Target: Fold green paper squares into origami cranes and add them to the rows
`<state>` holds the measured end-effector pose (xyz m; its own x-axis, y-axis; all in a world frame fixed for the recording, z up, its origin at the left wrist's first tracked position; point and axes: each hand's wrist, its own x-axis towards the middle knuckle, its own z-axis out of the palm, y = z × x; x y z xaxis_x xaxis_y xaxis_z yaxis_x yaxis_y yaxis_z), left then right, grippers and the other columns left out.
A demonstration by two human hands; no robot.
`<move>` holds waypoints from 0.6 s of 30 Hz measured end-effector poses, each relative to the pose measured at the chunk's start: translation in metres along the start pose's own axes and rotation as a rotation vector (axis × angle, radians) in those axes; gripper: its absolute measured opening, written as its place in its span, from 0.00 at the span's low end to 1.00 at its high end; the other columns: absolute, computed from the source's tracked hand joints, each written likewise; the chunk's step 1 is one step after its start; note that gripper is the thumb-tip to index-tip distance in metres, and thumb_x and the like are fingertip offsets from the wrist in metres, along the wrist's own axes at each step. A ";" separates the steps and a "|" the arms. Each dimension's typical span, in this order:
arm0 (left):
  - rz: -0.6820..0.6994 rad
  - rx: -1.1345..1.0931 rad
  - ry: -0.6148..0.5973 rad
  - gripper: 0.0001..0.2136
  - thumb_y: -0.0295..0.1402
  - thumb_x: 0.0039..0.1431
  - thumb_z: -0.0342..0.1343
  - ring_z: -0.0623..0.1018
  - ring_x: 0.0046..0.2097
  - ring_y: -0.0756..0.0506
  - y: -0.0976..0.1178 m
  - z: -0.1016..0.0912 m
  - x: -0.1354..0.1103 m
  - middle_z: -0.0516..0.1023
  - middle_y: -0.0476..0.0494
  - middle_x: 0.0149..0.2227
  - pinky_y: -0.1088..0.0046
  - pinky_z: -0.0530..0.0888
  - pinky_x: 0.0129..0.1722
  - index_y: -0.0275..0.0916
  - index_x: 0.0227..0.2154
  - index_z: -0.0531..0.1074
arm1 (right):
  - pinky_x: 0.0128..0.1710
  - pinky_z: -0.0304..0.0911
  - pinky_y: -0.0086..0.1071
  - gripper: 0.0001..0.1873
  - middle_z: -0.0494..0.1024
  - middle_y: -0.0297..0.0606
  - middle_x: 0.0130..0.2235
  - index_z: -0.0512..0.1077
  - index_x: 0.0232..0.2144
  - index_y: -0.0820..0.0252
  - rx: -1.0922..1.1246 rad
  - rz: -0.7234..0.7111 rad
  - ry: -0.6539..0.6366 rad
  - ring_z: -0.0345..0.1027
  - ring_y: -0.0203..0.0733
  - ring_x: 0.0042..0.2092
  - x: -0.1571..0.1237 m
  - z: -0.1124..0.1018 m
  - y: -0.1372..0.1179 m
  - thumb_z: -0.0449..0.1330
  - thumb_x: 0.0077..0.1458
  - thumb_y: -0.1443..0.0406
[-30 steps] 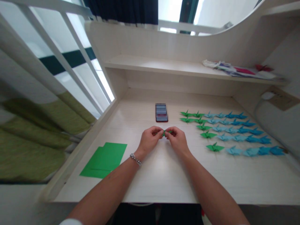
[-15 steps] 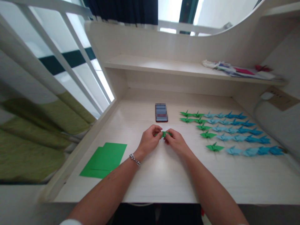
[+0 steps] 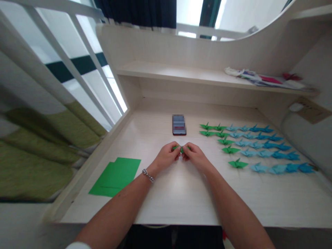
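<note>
Between my two hands is a small folded green paper crane (image 3: 182,149), mostly covered by the fingers. My left hand (image 3: 168,154) pinches it from the left, my right hand (image 3: 193,156) from the right, thumbs close together. Both hands are closed, over the middle of the desk. On the right stand rows of finished paper cranes: green cranes (image 3: 230,149) at the left ends, light blue cranes (image 3: 259,168) in the middle and darker blue cranes (image 3: 285,154) at the right. Flat green paper sheets (image 3: 116,176) lie near my left forearm.
A phone (image 3: 179,125) lies on the desk (image 3: 178,200) just beyond my hands. Papers (image 3: 267,79) rest on the shelf (image 3: 171,73) at the back. A socket with a plug and cable (image 3: 297,106) is on the right wall. Slatted rails and a curtain (image 3: 38,148) border the left.
My fingers have drawn closer around the green crane, covering more of it, with the left hand slightly lower. The cranes on the desk, sheets and phone stay in place.
</note>
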<state>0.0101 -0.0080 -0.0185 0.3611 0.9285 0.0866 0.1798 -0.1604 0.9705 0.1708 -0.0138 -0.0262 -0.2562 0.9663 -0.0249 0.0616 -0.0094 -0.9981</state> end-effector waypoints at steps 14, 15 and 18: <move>-0.134 -0.499 -0.042 0.14 0.41 0.53 0.57 0.68 0.23 0.53 0.007 0.005 0.000 0.70 0.49 0.22 0.76 0.63 0.24 0.35 0.25 0.67 | 0.16 0.46 0.24 0.17 0.64 0.27 0.17 0.64 0.23 0.60 0.461 0.135 0.000 0.53 0.28 0.17 -0.005 0.002 -0.016 0.64 0.45 0.54; -0.137 -0.552 -0.047 0.13 0.41 0.53 0.58 0.69 0.24 0.53 0.008 0.006 0.000 0.70 0.49 0.23 0.76 0.64 0.25 0.35 0.25 0.67 | 0.16 0.46 0.24 0.17 0.64 0.27 0.18 0.64 0.23 0.60 0.514 0.146 0.000 0.53 0.28 0.17 -0.005 0.002 -0.017 0.64 0.45 0.55; -0.157 -0.706 -0.057 0.12 0.39 0.53 0.58 0.69 0.26 0.52 0.010 0.007 -0.001 0.70 0.49 0.25 0.76 0.65 0.28 0.35 0.26 0.67 | 0.16 0.47 0.24 0.16 0.64 0.28 0.18 0.64 0.22 0.60 0.627 0.141 -0.005 0.53 0.28 0.17 -0.005 0.003 -0.018 0.64 0.46 0.57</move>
<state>0.0175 -0.0130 -0.0103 0.4299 0.9009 -0.0591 -0.3933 0.2458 0.8859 0.1678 -0.0197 -0.0078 -0.2918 0.9436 -0.1566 -0.4807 -0.2862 -0.8289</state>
